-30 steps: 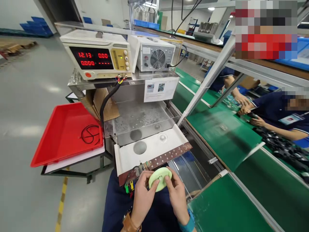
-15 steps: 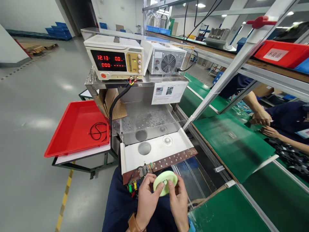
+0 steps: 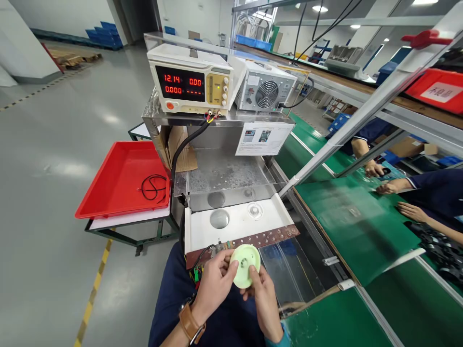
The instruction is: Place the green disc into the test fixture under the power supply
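Note:
Both my hands hold a pale green round disc (image 3: 245,265) over my lap, its flat face with a small centre hole turned up toward me. My left hand (image 3: 213,284) pinches its left edge with thumb and fingers. My right hand (image 3: 263,295) grips its lower right edge, thumb on the face. Just beyond the disc lies a brown perforated strip (image 3: 253,240) with wires and coloured clips at its left end, along the front of a white fixture tray (image 3: 267,218) with a round hole.
A power supply with red digits (image 3: 190,86) and a fan unit (image 3: 265,88) sit on a steel stand. A red tray (image 3: 119,180) holding a black cable stands to the left. A green conveyor (image 3: 347,217) runs on the right, where other people's hands work.
The disc has been tilted from edge-on to face-up in my hands. My view has shifted left, so the stand and trays appear further right.

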Action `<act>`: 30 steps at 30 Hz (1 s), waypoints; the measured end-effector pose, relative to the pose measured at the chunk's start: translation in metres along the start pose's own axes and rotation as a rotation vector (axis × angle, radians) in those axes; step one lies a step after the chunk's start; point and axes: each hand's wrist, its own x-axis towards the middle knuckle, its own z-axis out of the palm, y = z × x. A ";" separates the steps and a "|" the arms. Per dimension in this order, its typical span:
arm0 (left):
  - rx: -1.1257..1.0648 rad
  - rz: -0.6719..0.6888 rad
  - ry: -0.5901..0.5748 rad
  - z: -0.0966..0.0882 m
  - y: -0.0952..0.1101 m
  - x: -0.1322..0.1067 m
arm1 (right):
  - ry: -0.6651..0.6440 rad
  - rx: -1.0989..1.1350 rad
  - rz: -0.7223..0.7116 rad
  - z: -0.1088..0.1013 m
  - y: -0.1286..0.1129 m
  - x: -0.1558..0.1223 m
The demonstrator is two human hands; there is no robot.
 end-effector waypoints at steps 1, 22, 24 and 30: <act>0.091 0.080 -0.008 -0.001 0.004 -0.001 | 0.035 -0.031 -0.056 -0.003 0.000 0.002; 0.364 0.646 0.237 -0.005 -0.001 -0.030 | 0.055 0.062 -0.178 0.007 -0.009 0.009; 0.397 0.605 0.253 -0.004 -0.004 -0.029 | 0.021 0.152 -0.099 0.017 -0.010 0.006; 0.450 0.564 0.342 -0.013 -0.007 -0.018 | -0.062 0.000 -0.026 0.029 -0.002 0.002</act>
